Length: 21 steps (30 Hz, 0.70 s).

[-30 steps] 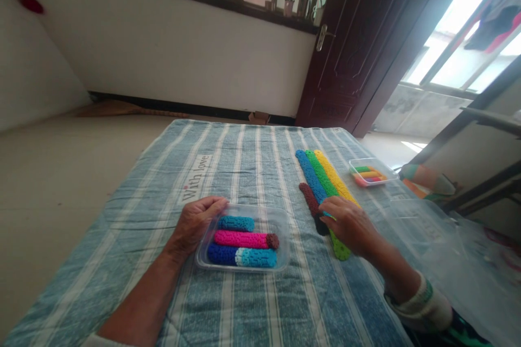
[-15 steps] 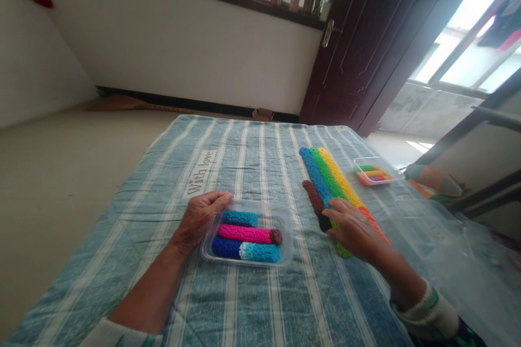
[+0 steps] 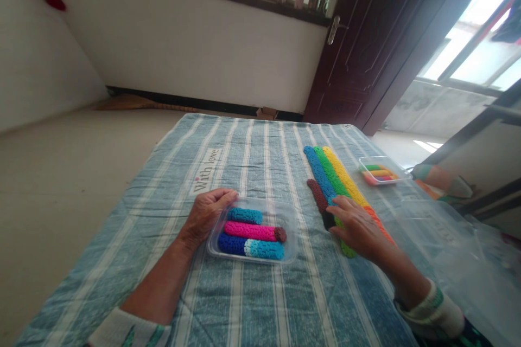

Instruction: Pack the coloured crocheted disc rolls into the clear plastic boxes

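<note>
My left hand (image 3: 205, 214) is closed on the upper left rim of a clear plastic container (image 3: 291, 227). Inside lie three crocheted rolls: a short teal one (image 3: 245, 216), a pink one with a brown end (image 3: 252, 231), and one in dark blue, white and light blue (image 3: 264, 249). My right hand (image 3: 356, 226) curls over the near end of a blue crocheted roll (image 3: 319, 173), fingers and thumb around it. Against it lie a green roll (image 3: 330, 171), a yellow and orange roll (image 3: 345, 173) and a shorter brown and black roll (image 3: 316, 195). My palm hides part of them.
A second clear container (image 3: 382, 180) with colourful rolls stands at the table's right edge. Clear plastic (image 3: 439, 233) lies at the right. The striped tablecloth (image 3: 260, 173) covers the table; a dark red door (image 3: 358, 54) is behind it.
The whole view has shifted slightly, so everything appears a little further right. Both hands keep nearly the same places on the container and the rolls.
</note>
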Each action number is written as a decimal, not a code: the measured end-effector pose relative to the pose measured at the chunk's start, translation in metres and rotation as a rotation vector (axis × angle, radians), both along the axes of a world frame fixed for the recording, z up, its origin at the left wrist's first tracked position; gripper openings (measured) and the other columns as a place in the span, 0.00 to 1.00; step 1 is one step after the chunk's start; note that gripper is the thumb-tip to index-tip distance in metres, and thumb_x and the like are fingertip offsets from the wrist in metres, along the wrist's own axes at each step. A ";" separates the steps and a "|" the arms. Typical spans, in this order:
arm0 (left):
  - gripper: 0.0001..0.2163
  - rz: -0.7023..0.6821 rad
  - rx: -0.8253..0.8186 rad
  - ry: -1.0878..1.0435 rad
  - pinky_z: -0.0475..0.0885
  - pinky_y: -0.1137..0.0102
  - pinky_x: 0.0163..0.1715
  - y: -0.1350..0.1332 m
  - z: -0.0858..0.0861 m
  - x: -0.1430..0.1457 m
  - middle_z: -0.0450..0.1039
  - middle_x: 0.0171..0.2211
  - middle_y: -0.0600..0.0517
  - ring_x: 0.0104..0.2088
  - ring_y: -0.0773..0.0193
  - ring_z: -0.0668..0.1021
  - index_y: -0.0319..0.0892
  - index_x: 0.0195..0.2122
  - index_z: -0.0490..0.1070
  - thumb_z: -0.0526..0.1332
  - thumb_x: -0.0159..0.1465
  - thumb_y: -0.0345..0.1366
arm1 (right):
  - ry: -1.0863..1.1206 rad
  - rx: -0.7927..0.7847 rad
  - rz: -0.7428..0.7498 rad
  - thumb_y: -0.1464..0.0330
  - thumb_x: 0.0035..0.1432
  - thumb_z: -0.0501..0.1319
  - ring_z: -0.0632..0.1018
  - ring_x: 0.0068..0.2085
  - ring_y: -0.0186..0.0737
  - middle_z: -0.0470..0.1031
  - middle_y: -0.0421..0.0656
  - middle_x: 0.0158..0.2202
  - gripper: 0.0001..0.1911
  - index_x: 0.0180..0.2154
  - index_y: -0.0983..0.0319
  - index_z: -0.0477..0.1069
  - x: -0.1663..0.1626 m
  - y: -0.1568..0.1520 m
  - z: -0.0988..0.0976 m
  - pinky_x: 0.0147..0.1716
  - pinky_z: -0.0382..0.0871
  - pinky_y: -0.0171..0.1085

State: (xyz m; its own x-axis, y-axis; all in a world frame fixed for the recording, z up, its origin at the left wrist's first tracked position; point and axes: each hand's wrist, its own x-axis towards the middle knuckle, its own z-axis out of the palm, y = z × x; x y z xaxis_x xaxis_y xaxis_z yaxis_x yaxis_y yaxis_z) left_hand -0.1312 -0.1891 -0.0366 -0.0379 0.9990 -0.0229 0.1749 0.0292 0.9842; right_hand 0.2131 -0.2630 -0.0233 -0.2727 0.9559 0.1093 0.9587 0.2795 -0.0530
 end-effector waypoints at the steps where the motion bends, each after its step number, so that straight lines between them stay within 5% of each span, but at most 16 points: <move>1: 0.15 -0.003 -0.002 0.001 0.69 0.70 0.31 0.000 0.000 0.000 0.75 0.22 0.54 0.27 0.63 0.73 0.40 0.29 0.79 0.68 0.51 0.48 | 0.003 -0.004 0.001 0.74 0.53 0.64 0.71 0.53 0.51 0.71 0.49 0.50 0.12 0.42 0.61 0.75 0.000 0.000 0.000 0.51 0.68 0.47; 21: 0.18 -0.001 0.048 0.050 0.70 0.67 0.33 0.003 0.000 0.000 0.76 0.23 0.53 0.27 0.60 0.74 0.41 0.27 0.80 0.68 0.49 0.53 | 0.044 -0.069 0.000 0.72 0.54 0.65 0.69 0.54 0.52 0.69 0.50 0.51 0.12 0.43 0.62 0.73 0.001 0.002 0.002 0.53 0.66 0.49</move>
State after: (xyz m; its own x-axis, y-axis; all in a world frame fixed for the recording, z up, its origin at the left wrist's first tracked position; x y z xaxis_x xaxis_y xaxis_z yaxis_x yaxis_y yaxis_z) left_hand -0.1310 -0.1866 -0.0367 -0.0363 0.9990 0.0271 0.2236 -0.0183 0.9745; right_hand 0.2142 -0.2608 -0.0215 -0.2686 0.9617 0.0547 0.9551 0.2733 -0.1142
